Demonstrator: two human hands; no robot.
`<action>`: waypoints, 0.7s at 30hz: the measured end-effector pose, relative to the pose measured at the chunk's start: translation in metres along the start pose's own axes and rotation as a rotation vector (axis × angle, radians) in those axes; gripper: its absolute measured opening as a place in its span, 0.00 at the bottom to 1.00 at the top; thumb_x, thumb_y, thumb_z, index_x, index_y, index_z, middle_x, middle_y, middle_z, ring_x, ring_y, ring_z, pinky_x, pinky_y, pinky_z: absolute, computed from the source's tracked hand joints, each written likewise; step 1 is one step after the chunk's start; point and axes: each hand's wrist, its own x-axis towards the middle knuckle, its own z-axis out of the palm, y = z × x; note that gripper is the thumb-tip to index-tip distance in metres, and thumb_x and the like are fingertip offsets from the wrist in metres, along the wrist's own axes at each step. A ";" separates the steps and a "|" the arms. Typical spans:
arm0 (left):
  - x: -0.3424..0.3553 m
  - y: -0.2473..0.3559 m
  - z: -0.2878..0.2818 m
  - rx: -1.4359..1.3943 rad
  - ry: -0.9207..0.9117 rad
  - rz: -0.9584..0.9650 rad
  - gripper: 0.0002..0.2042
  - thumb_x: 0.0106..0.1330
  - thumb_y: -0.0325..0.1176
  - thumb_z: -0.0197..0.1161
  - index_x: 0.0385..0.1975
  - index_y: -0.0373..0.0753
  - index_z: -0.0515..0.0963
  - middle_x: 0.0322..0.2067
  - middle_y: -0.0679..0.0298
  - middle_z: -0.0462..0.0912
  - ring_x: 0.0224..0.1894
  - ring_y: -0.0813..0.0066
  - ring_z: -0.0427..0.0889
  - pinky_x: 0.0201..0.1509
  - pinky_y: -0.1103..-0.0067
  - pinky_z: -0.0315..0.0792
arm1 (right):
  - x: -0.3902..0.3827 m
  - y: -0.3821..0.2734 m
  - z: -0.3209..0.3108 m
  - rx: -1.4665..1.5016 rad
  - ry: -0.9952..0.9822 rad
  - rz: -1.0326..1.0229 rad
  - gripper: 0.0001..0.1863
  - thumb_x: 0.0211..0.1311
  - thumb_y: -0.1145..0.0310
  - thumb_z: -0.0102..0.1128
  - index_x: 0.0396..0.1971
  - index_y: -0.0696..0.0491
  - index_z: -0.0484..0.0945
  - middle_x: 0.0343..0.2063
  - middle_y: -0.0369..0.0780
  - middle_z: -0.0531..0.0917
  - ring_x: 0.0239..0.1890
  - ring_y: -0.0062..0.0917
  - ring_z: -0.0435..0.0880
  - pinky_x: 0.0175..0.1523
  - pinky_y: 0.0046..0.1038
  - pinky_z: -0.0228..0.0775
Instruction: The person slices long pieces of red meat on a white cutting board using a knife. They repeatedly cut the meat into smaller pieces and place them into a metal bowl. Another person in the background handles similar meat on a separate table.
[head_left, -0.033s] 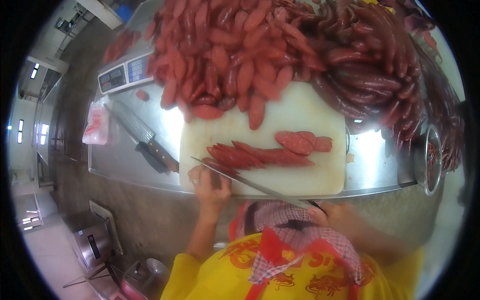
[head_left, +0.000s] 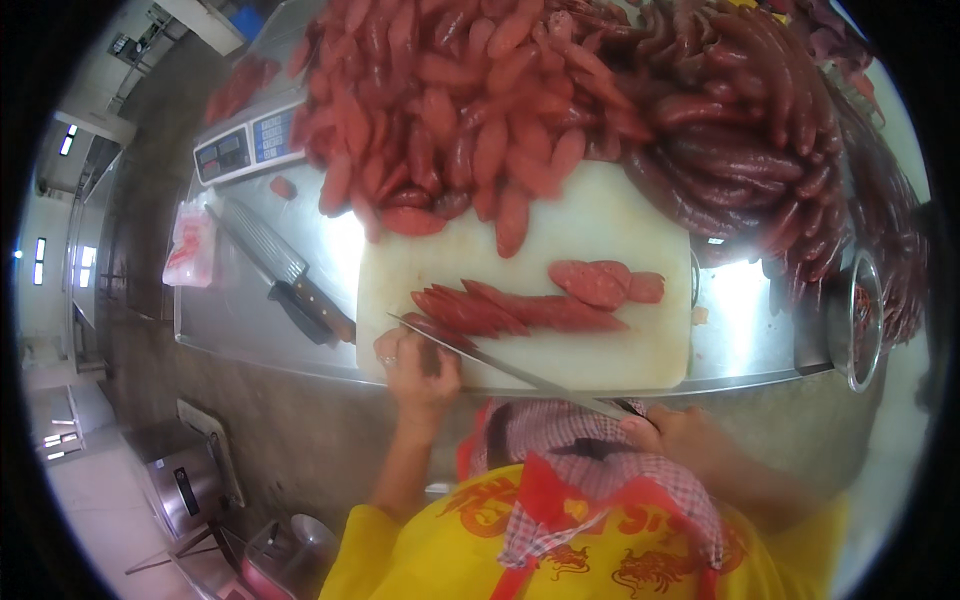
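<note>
My right hand [head_left: 672,432] grips the handle of a long thin knife [head_left: 515,373]. Its blade slants up and left over the near part of a white cutting board [head_left: 630,225], the tip close to my left fingers. At the board's near left corner my left hand [head_left: 420,372] is curled closed around the end of a dark red sausage [head_left: 436,331], mostly hidden by fingers and blade. Just beyond the blade lies a row of slanted sausage slices [head_left: 500,308]. A few paler cut pieces [head_left: 597,284] rest at the row's right end.
Halved sausages [head_left: 440,110] are heaped behind the board, with whole sausages [head_left: 740,160] piled at right. Left of the board lie two knives [head_left: 290,280], a plastic packet [head_left: 190,246] and a digital scale [head_left: 250,146]. A metal bowl [head_left: 868,320] stands at the right edge.
The knife's tip has shifted very slightly to the right. Both hands stay almost where they were, and the slices lie unchanged.
</note>
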 end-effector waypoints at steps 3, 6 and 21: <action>0.003 -0.003 0.003 -0.039 -0.004 0.024 0.15 0.45 0.23 0.62 0.36 0.35 0.75 0.37 0.54 0.75 0.41 0.55 0.72 0.46 0.67 0.69 | -0.013 0.018 0.000 -0.049 -0.020 -0.015 0.34 0.68 0.39 0.40 0.31 0.60 0.75 0.22 0.55 0.80 0.28 0.53 0.80 0.36 0.45 0.74; 0.006 -0.005 0.004 -0.058 -0.014 0.028 0.14 0.45 0.21 0.61 0.34 0.35 0.74 0.36 0.54 0.75 0.40 0.56 0.73 0.46 0.68 0.69 | -0.024 0.022 -0.001 -0.048 -0.038 0.007 0.35 0.68 0.38 0.40 0.30 0.61 0.75 0.21 0.54 0.79 0.27 0.52 0.80 0.35 0.44 0.74; 0.002 -0.001 0.001 -0.044 0.000 0.019 0.09 0.49 0.20 0.62 0.31 0.36 0.74 0.36 0.55 0.74 0.41 0.59 0.74 0.46 0.71 0.70 | 0.134 -0.037 0.037 -0.009 -0.001 -0.264 0.28 0.75 0.51 0.34 0.42 0.58 0.80 0.25 0.52 0.80 0.34 0.51 0.82 0.42 0.44 0.73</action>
